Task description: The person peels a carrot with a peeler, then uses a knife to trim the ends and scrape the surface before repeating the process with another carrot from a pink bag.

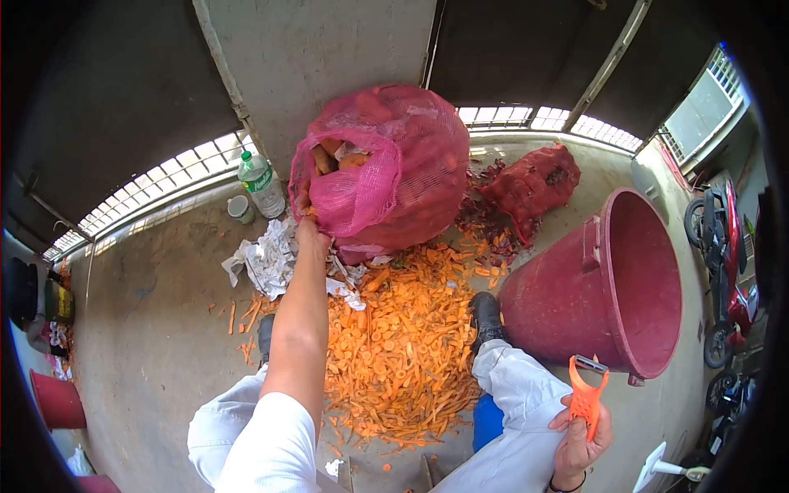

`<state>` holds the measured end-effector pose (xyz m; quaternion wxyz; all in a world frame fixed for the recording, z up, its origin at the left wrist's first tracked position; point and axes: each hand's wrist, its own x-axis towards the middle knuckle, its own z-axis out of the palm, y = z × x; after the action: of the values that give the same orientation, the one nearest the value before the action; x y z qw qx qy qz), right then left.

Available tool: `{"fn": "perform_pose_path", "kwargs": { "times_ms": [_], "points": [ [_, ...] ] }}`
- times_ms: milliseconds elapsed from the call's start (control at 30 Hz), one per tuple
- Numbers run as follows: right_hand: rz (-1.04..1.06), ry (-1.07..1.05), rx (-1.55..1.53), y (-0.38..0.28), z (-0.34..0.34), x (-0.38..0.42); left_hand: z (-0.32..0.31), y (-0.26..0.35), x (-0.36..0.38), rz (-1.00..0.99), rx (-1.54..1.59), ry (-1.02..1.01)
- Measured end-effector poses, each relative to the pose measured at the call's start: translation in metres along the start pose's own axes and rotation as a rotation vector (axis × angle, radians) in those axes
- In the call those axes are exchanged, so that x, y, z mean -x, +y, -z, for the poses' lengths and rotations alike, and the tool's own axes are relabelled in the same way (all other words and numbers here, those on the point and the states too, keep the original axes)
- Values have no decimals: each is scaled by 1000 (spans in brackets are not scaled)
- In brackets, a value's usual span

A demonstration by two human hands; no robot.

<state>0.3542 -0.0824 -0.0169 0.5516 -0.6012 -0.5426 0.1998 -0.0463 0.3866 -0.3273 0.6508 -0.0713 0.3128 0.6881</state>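
Observation:
My left hand [311, 232] reaches out to the mouth of a big pink mesh sack [427, 164], its fingers closed at the lower rim and partly hidden. Carrots [329, 156] show inside the sack's opening. In my right hand [582, 444] is an orange vegetable peeler [585, 398], held upright by its handle with the metal blade at the top. A wide heap of carrot peelings [394, 353] and cut carrot ends covers the floor between my feet. Crumpled white paper [271, 259] lies beside my left forearm.
A large maroon bin [559, 283] lies tilted to the right, its mouth facing right. Behind it sits a red net sack [534, 185] with dark red skins around it. A green-capped bottle [261, 187] and a cup [240, 209] stand at the left. Motorbikes [723, 263] are at the far right.

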Motion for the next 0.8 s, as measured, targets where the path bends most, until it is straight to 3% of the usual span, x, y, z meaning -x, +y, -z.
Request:
{"fn": "perform_pose_path", "kwargs": {
  "times_ms": [67,133,167,200,267,367,467,500,600,667,733,800],
  "points": [
    [-11,22,-24,0,1,0,-11,7,19,-81,-76,15],
    [-44,33,-76,0,4,0,-13,7,26,-322,-73,37],
    [-33,40,-88,-2,4,-1,-12,5,37,-463,-226,54],
    [-39,26,-79,-6,3,-2,-12,5,47,-470,-228,39],
    [-35,23,-77,-12,6,-1,-10,5,59,-741,-661,168],
    [-30,9,-78,-17,12,-1,1,5,76,-875,-823,189],
    [-42,-11,-75,-22,16,1,4,-2,108,-762,-985,170],
    [-54,-24,-57,-23,16,0,9,-4,111,-867,-1190,208],
    [-68,-68,-15,-25,10,-2,7,-16,143,-893,-1145,179],
    [-63,-107,2,-27,2,-11,21,-22,147,-883,-1204,277],
    [-140,-277,-9,-34,-7,-29,36,-27,149,-882,-1165,281],
    [-72,-382,3,-39,-32,-57,43,-28,154,-912,-1142,277]
  ]
}}
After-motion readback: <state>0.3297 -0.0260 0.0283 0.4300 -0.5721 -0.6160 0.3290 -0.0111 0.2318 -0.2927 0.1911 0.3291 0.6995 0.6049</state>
